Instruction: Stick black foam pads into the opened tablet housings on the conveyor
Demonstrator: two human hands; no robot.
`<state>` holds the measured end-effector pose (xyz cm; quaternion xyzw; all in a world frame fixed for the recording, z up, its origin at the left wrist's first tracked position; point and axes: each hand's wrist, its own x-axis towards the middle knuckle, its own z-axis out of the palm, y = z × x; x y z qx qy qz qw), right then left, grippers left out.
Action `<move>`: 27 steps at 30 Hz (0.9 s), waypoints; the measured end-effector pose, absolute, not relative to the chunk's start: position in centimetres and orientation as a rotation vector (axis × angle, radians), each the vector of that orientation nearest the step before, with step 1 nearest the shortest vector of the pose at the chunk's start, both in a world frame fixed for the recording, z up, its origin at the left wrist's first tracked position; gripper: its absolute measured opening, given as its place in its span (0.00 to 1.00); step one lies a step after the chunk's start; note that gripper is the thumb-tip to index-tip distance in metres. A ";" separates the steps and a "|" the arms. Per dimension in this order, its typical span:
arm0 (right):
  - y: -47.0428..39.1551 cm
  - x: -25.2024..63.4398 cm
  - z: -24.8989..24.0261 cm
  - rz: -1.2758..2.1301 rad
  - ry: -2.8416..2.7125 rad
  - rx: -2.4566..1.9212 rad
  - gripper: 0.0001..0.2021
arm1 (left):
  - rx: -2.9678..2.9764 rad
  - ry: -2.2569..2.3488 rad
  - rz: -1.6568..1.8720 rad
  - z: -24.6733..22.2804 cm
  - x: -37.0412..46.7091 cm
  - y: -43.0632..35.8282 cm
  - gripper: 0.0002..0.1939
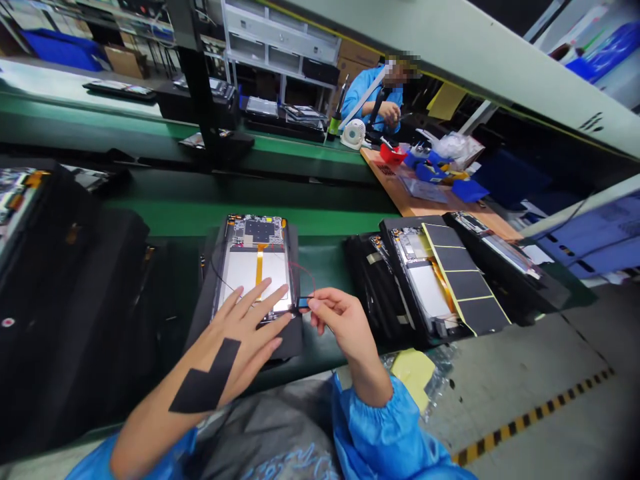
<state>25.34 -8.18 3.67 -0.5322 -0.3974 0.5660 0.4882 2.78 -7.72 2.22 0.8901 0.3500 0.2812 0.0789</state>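
An opened tablet (230, 263) lies in front of me on a black foam pad (200, 327), its circuit board (259, 231) and an orange ribbon cable (259, 265) exposed. My left hand (245, 327) spreads its fingers over the tablet's near end, partly hiding it; whether it presses down I cannot tell. On the back of that hand and wrist stick black adhesive pieces (207, 383). Closed in a pinch, my right hand (337, 317) holds a small dark piece with a blue face (303, 303) at the tablet's near right corner. A thin red wire (306, 268) curves from the tablet toward those fingers.
To the right, stacked opened tablets (407, 267) carry a yellow-edged sheet of black stickers (465, 277). Dark foam stacks (90, 300) stand at left. Behind runs a green conveyor (165, 200). Across it a person in blue (363, 93) works near a small white fan (353, 134).
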 end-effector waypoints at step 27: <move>-10.6 19.3 1.6 0.265 -1.656 -1.689 0.11 | 2.789 1.076 0.767 -0.3 -1.0 -5.9 0.22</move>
